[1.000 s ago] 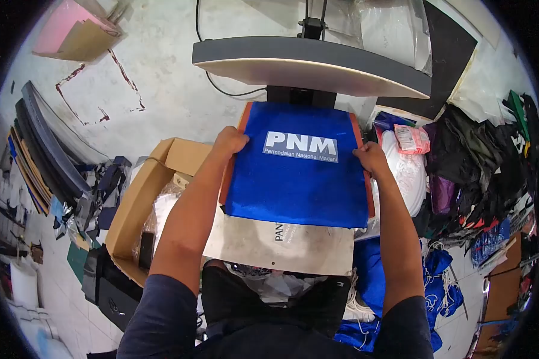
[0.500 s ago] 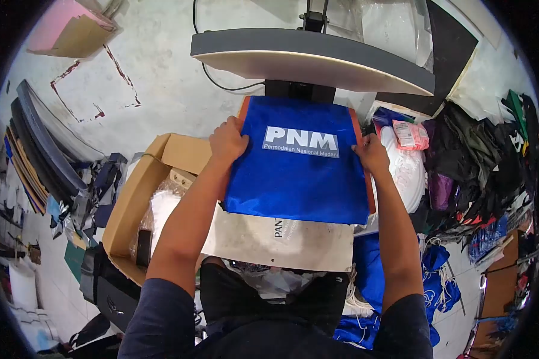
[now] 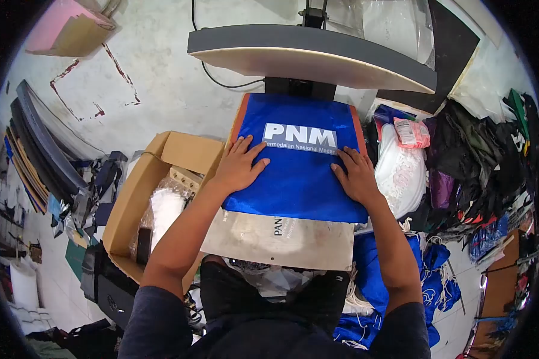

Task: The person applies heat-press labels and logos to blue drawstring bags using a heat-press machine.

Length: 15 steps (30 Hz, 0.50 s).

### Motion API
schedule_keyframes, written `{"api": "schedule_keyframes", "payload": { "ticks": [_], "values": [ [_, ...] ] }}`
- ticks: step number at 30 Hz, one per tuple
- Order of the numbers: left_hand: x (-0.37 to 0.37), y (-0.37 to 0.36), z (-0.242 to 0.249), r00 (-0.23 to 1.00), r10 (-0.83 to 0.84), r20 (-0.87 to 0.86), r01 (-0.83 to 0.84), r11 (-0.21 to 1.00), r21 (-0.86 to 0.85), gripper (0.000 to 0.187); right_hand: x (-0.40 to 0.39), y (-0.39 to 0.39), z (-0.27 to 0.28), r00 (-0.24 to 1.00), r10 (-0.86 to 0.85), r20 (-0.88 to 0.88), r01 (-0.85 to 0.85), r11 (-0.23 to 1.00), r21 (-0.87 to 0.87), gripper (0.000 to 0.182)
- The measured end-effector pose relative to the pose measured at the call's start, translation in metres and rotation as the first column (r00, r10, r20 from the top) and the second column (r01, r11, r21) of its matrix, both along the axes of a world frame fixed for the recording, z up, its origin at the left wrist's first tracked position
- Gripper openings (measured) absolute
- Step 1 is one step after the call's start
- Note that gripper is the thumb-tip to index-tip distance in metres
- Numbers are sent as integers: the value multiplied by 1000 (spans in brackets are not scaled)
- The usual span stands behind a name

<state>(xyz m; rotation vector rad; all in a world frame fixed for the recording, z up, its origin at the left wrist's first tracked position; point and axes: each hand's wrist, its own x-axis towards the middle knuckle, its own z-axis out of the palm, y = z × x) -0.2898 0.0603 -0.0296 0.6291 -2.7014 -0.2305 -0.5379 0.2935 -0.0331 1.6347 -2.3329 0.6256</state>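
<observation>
A blue fabric bag (image 3: 293,185) lies flat on the orange-edged bed of a heat press, its lower part over a pale board (image 3: 245,236). White "PNM" lettering on a transfer film (image 3: 300,139) sits across its upper middle. My left hand (image 3: 241,163) rests palm down on the bag's left side, fingers spread, fingertips by the film's left corner. On the right side my right hand (image 3: 354,175) lies flat too, fingers apart near the film's right corner. Neither hand grips anything. The raised upper plate (image 3: 311,57) of the press hangs beyond the bag.
To the left stands an open cardboard box (image 3: 126,209) with plastic-wrapped things and a power strip (image 3: 185,178). Right of the press are a white bundle (image 3: 398,173), a pink packet (image 3: 411,133) and dark clothes (image 3: 461,155). Blue bags with white cords (image 3: 438,281) lie lower right.
Both hands have let go of the bag's side edges and moved inward, now flat on top of it. The bag's lower edge sits slightly higher, and its sides lie flatter.
</observation>
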Motion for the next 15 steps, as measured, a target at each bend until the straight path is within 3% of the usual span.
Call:
{"api": "schedule_keyframes", "payload": {
  "ticks": [7,10,15],
  "values": [
    [-1,7,9,993,85,83,-88,996,32,56,1,0,-6,994,-68,-85,69,998,5,50],
    [-1,6,10,993,85,87,-92,993,74,57,6,2,10,999,-28,-15,28,1000,9,51],
    [-1,3,7,994,81,78,-89,991,103,60,12,3,12,996,-74,-53,72,997,-32,52]
  ]
}}
